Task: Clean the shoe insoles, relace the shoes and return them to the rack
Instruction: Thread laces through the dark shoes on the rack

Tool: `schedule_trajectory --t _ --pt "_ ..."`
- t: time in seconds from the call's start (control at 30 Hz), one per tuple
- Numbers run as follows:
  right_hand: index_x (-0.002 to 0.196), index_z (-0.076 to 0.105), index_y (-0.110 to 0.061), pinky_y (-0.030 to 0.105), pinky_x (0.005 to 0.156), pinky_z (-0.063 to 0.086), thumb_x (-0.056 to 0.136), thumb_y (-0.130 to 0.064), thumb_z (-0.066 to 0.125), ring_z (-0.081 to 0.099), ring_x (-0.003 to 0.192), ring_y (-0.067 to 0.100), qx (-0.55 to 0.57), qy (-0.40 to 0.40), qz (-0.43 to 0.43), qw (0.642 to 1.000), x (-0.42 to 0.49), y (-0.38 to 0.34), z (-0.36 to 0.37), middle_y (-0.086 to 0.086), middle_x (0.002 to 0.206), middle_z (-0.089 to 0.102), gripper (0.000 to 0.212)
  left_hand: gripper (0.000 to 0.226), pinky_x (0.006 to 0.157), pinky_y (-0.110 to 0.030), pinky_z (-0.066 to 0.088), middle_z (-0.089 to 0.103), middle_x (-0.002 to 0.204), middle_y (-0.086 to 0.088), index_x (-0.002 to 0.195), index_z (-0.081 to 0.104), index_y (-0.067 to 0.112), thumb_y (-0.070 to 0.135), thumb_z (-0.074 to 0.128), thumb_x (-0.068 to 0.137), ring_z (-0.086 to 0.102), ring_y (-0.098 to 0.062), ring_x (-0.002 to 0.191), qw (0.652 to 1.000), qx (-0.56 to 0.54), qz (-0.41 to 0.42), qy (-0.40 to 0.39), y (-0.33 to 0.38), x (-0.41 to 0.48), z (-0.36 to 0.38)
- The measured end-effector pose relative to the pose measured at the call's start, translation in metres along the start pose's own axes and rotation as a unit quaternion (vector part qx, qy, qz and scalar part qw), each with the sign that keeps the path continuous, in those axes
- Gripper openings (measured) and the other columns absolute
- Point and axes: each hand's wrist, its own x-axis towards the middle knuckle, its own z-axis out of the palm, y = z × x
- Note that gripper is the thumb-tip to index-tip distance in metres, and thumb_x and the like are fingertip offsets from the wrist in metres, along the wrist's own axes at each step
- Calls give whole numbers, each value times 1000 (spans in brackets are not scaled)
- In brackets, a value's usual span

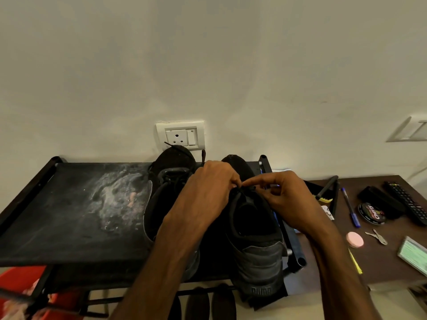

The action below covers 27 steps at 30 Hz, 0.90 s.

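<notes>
Two black shoes stand side by side, toes to the wall, on the black top shelf of the rack (76, 209). The right shoe (256, 241) has its heel toward me and its opening shows. Over its tongue, my left hand (208, 188) and my right hand (286, 195) meet, fingertips pinching the black lace (246, 188) between them. The left shoe (171, 174) lies partly under my left forearm, with loose lace ends sticking up near the wall socket.
A dusty pale smear marks the shelf's left half. On the brown table (392, 257) to the right lie a brush, a blue pen (351, 209), a polish tin (371, 213), a remote (406, 202), a pink disc, keys and a card. Dark footwear sits on the lower tier; a red container (20, 280) is at bottom left.
</notes>
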Motion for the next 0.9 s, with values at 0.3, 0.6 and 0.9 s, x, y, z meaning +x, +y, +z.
schedule_trajectory --t 0.3,0.6,0.9 --pt "99 81 -36 29 69 59 94 -12 70 70 71 14 -58 26 12 998 4 -3 2 -8 73 75 27 15 96 -40 53 69 111 -3 107 72 17 17 58 101 65 -23 106 997 38 -42 -48 2 6 2" --pt "94 78 -21 13 73 54 95 -14 71 69 80 -1 -26 63 11 998 6 -1 10 -12 84 75 10 15 90 -37 52 66 109 -8 106 67 10 9 53 102 64 -27 102 999 7 -37 -20 9 0 -3" --pt "100 68 -22 43 84 56 102 -23 59 65 89 9 -23 68 11 997 1 1 14 -11 93 71 9 26 86 -23 44 63 118 -1 127 65 24 20 52 105 62 -17 107 999 -29 -37 16 3 2 4"
